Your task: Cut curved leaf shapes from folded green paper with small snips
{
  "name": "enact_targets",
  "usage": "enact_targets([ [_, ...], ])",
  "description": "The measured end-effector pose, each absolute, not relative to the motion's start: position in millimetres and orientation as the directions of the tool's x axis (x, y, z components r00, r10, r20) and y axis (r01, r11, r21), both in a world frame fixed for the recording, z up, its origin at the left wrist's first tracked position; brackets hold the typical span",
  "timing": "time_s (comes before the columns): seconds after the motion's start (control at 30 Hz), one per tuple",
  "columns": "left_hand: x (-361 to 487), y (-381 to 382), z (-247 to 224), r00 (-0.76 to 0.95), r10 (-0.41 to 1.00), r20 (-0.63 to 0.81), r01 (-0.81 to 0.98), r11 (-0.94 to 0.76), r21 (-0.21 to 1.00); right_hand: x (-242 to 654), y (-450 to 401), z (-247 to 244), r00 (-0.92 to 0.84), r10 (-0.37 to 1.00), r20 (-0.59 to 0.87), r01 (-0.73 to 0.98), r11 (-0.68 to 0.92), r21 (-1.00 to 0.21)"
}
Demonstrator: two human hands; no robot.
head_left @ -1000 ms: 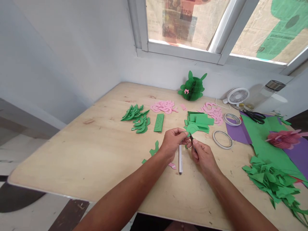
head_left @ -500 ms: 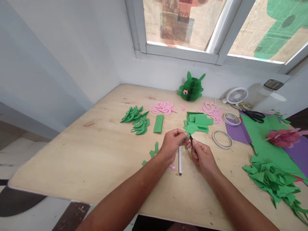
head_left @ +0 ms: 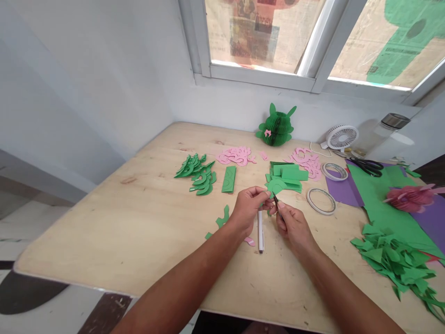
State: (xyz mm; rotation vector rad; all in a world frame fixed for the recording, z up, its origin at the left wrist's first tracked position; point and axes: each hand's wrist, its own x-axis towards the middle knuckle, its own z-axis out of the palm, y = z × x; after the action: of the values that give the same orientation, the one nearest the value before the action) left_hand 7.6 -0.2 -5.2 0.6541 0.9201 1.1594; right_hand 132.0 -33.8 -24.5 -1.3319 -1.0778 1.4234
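Observation:
Between the thumb and fingers of my left hand (head_left: 251, 207) is pinched a green paper piece (head_left: 271, 195), mostly hidden by the fingertips. My right hand (head_left: 293, 224) is closed around a slim black pointed tool (head_left: 276, 201) whose tip touches or nearly touches that piece; its handle is hidden, so I cannot tell its kind for sure. Just beyond the fingertips lies a stack of folded green paper (head_left: 290, 174). A white pen (head_left: 260, 233) rests on the table between my hands. Green cut-outs (head_left: 222, 218) and a pink scrap (head_left: 249, 241) show beside my left wrist.
Green cut-outs (head_left: 200, 174), a green strip (head_left: 228, 179) and pink cut-outs (head_left: 236, 156) lie left. Behind stands a green honeycomb paper figure (head_left: 276, 129). Rightward are tape rolls (head_left: 321, 202), black-handled scissors (head_left: 366, 166), a small fan (head_left: 342, 137), a bottle (head_left: 384, 134) and green scraps (head_left: 396, 260).
Both hands keep almost the same place and grip. The black tool's tip has shifted very slightly; otherwise only a small camera shift shows.

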Motion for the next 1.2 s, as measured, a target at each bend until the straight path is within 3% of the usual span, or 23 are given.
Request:
enact_targets([
  [1.2, 7.5, -1.1, -4.4, 0.137, 0.954, -0.265, -0.508, 0.297, 0.809, 130.2, -33.3, -25.5, 0.017, 0.983, -0.182, 0.032, -0.182, -0.983],
])
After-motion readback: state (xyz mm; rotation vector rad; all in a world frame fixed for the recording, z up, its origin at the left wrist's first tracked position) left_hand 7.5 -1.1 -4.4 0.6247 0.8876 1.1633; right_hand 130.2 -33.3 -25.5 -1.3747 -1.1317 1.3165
